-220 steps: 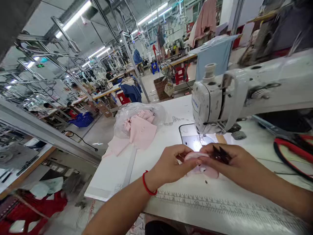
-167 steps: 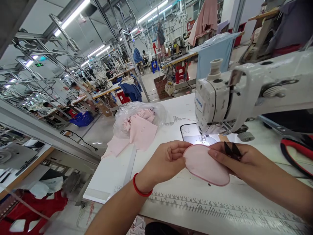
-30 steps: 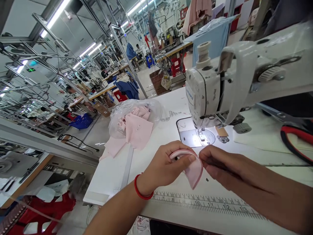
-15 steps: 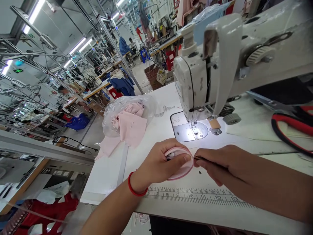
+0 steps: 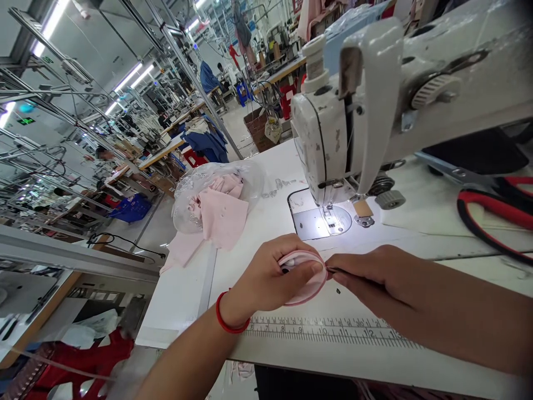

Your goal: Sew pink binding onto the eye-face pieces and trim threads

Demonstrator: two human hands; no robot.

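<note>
In the head view, the left hand (image 5: 270, 275) pinches 1 curved pink piece (image 5: 310, 286) between thumb and fingers, above the white table (image 5: 187, 300) and in front of the sewing machine (image 5: 328, 144). The right hand (image 5: 375, 278) pinches 1 thin dark tool (image 5: 334, 270) at the piece's rim. That rim carries darker pink edging, so the edging looks done; the handwork there seems unfinished. More pink cloth (image 5: 225, 216) lies by the plastic bag (image 5: 183, 205); whether it awaits work, I cannot tell.
</note>
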